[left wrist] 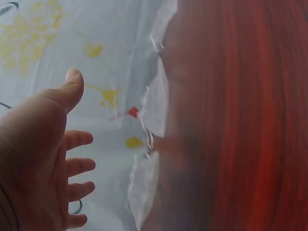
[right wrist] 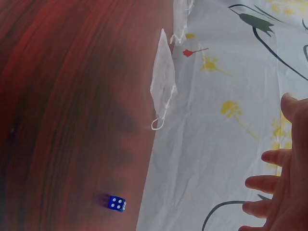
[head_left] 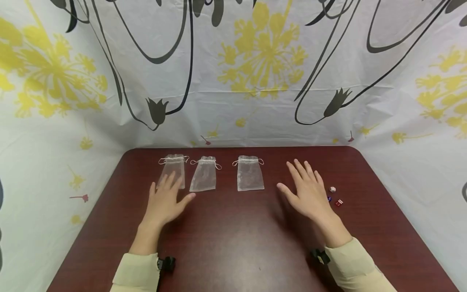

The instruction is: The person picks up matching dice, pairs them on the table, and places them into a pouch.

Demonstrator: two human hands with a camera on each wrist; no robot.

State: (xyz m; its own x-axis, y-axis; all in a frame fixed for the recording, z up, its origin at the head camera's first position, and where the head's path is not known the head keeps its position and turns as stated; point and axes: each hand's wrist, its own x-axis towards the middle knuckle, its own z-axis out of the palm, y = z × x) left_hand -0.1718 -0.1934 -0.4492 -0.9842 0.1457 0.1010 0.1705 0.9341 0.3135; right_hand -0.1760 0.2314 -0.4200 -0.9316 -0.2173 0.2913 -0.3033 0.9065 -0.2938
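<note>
Three sheer white drawstring pouches lie flat along the far part of the table: a left pouch (head_left: 174,164), a middle pouch (head_left: 204,175) and a right pouch (head_left: 250,174). My left hand (head_left: 164,204) is spread above the table, its fingertips overlapping the left pouch in the head view. To the right, my right hand (head_left: 308,192) hovers with fingers extended, holding nothing. Close beside it lie a white die (head_left: 333,189), a red die (head_left: 339,202) and a blue die (right wrist: 116,203). In the head view the right hand partly hides the blue die.
The dark red-brown table (head_left: 233,235) has rounded far corners. Behind it hangs a white curtain (head_left: 240,117) with yellow and grey plant prints, which also runs along both sides. A small black device (head_left: 168,264) sits at the left wrist and another (head_left: 321,256) at the right.
</note>
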